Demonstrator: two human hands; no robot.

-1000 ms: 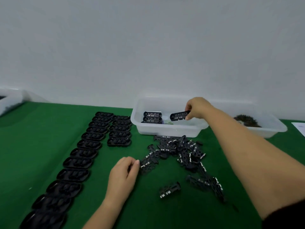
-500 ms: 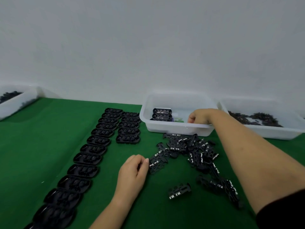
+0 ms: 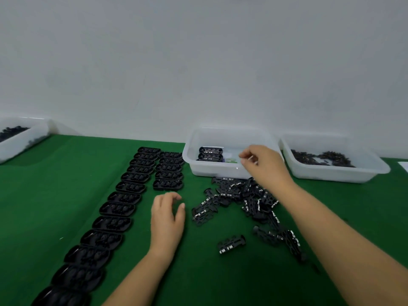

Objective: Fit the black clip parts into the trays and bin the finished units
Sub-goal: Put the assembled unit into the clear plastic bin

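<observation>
The loose black clip parts (image 3: 242, 202) lie heaped on the green bench (image 3: 44, 195) between the row of trays (image 3: 114, 210) and the white bin (image 3: 229, 171); they look light, stiff and snag-prone, best pinched by their long edges. The left hand (image 3: 167, 217) hovers loosely curled and holding nothing, while the right hand (image 3: 262, 166) hangs slack and unladen over the bin's rim. No lettering is legible anywhere.

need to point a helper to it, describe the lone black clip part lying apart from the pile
Start at the middle white bin on the green table. Below it lies the pile of clip parts. The lone clip part lies nearer the person, by itself, touching no other piece.
</observation>
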